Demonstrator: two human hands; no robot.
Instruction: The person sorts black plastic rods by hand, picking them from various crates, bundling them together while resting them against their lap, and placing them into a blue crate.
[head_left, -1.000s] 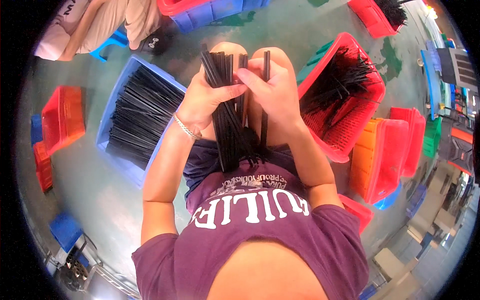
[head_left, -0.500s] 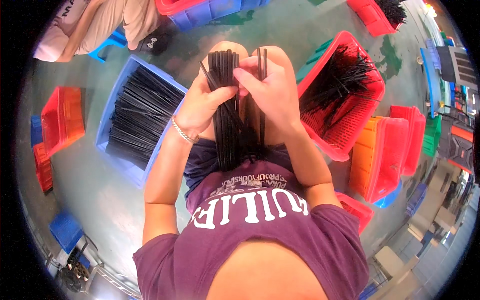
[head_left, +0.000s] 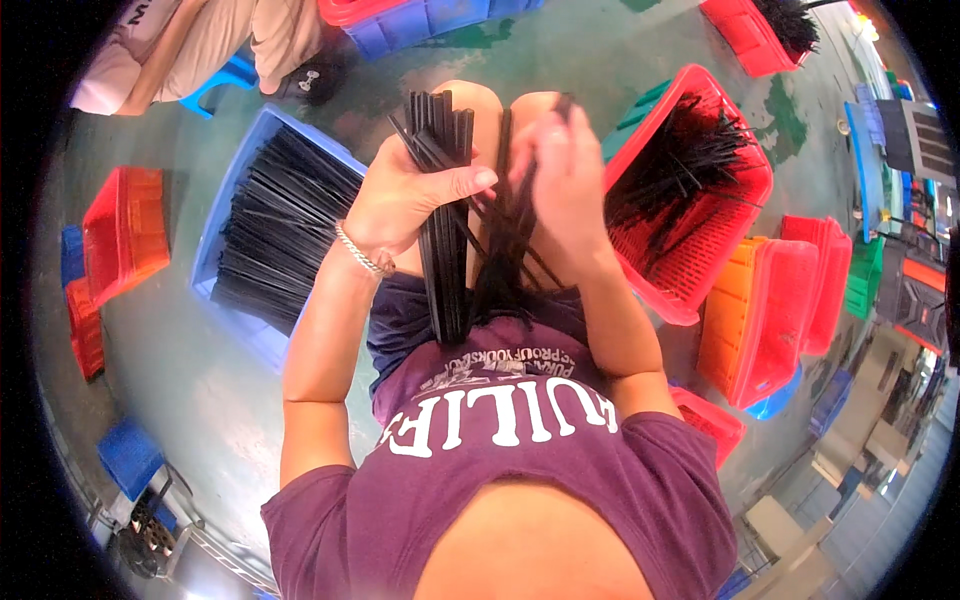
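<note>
A bundle of thin black rods (head_left: 442, 250) stands along my lap, its lower end against my shirt. My left hand (head_left: 400, 200) is closed round its upper part, the thumb stretched across the front; one or two rods slant out of line there. More black rods (head_left: 505, 255) lie loosely between my thighs, just right of the bundle. Over my right thigh is my right hand (head_left: 568, 170), smeared by motion. Dark, thin shapes show by its fingers, but whether it grips any of them is unclear.
Left of my legs is a light-blue crate (head_left: 208, 262) full of long black rods. A red basket (head_left: 752, 190) with jumbled black rods tilts at the right. Orange and red crates (head_left: 735, 340) stand beyond it. At the upper left a person (head_left: 205, 50) sits on a blue stool (head_left: 222, 82).
My right hand has moved from beside the bundle's top to the right, away from it, and is now blurred. The left hand keeps its hold; its thumb is straighter.
</note>
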